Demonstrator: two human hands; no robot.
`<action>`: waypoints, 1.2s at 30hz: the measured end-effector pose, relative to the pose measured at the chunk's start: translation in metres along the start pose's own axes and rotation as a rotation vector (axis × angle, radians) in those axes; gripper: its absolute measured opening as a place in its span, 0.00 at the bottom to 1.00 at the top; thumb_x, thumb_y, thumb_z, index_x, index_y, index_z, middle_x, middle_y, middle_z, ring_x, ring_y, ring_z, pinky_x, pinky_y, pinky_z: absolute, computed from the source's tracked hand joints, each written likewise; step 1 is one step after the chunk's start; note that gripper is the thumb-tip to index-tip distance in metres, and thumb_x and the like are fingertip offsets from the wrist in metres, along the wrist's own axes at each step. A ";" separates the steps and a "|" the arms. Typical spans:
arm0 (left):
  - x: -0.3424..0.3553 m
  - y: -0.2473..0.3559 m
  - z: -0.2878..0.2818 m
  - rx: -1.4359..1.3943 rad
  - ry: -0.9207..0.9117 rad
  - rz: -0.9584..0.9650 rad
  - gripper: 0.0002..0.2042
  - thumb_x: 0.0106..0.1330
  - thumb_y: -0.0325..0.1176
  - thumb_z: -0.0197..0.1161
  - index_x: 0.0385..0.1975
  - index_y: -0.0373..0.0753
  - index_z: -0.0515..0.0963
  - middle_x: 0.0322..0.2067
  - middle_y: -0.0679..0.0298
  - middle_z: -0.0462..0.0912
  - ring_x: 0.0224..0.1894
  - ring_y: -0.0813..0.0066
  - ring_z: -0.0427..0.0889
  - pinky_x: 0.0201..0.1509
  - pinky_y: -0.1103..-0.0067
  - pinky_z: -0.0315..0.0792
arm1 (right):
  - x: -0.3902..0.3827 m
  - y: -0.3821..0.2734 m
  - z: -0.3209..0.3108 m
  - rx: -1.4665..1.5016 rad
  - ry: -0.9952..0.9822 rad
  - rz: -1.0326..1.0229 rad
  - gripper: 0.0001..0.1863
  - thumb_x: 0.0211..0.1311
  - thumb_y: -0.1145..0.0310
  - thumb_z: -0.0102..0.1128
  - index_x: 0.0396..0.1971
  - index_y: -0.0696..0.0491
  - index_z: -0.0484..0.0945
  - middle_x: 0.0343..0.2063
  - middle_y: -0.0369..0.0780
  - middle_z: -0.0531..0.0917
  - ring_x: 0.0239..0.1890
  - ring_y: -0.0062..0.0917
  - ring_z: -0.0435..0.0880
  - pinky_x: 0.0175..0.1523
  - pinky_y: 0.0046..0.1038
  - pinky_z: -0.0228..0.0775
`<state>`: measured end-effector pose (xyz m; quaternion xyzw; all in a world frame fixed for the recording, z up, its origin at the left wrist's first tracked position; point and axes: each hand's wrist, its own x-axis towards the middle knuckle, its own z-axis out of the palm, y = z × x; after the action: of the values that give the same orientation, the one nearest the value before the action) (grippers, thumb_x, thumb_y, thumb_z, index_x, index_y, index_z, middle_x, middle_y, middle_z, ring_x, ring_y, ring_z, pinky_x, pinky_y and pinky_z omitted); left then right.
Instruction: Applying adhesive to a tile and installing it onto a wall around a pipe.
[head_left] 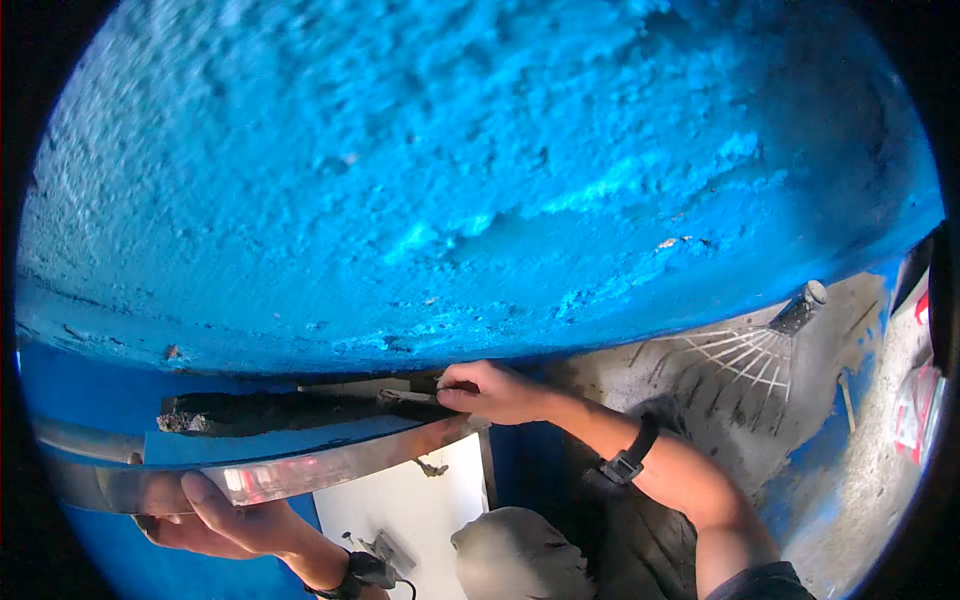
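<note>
Head cam – L hand (232, 525) grips metal strip (330, 472), R hand (492, 392) nr bar (270, 413) (hold unclear) – blue surf. (400, 180) above.

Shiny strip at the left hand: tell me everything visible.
The shiny strip is long, narrow and smooth, metal by its look, with a mirror-like face carrying reddish and pale reflections. It runs from the far left of the view, rising toward the right; its bow may be partly lens bend. The left hand holds it from below, thumb over the near face. A rough dark bar shows just above it. Its right end is close to the right hand; contact there is unclear.
</note>
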<state>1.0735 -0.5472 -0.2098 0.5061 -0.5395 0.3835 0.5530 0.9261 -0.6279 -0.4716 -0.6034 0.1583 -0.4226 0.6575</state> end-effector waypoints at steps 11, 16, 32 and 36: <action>-0.014 -0.008 -0.030 0.239 0.026 0.286 0.30 0.68 0.42 0.53 0.64 0.31 0.57 0.57 0.44 0.71 0.53 0.57 0.79 0.50 0.62 0.81 | 0.025 -0.011 0.001 0.072 -0.294 0.126 0.27 0.73 0.46 0.53 0.48 0.58 0.79 0.44 0.39 0.80 0.50 0.22 0.74 0.58 0.29 0.66; -0.013 -0.006 -0.032 -0.057 0.045 0.043 0.29 0.69 0.43 0.54 0.65 0.33 0.59 0.60 0.44 0.69 0.54 0.55 0.79 0.49 0.61 0.81 | 0.036 -0.010 -0.004 0.277 -0.474 0.272 0.31 0.74 0.49 0.53 0.66 0.56 0.71 0.54 0.40 0.79 0.59 0.23 0.72 0.64 0.27 0.62; -0.012 -0.002 -0.022 -0.312 0.125 -0.063 0.19 0.73 0.38 0.51 0.58 0.34 0.68 0.53 0.47 0.77 0.52 0.59 0.82 0.51 0.67 0.82 | 0.050 0.010 0.008 -0.012 -0.489 0.035 0.40 0.66 0.38 0.59 0.66 0.55 0.71 0.55 0.45 0.78 0.60 0.33 0.74 0.64 0.32 0.63; -0.014 0.000 -0.024 -0.357 0.133 -0.075 0.16 0.74 0.36 0.51 0.56 0.34 0.70 0.51 0.48 0.79 0.51 0.61 0.83 0.52 0.69 0.82 | 0.045 0.020 0.010 -0.101 -0.448 -0.003 0.33 0.68 0.45 0.61 0.64 0.53 0.74 0.53 0.44 0.78 0.56 0.32 0.75 0.62 0.31 0.65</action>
<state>1.0770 -0.5224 -0.2208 0.3931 -0.5420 0.2936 0.6823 0.9676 -0.6564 -0.4745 -0.7146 0.0285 -0.2704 0.6445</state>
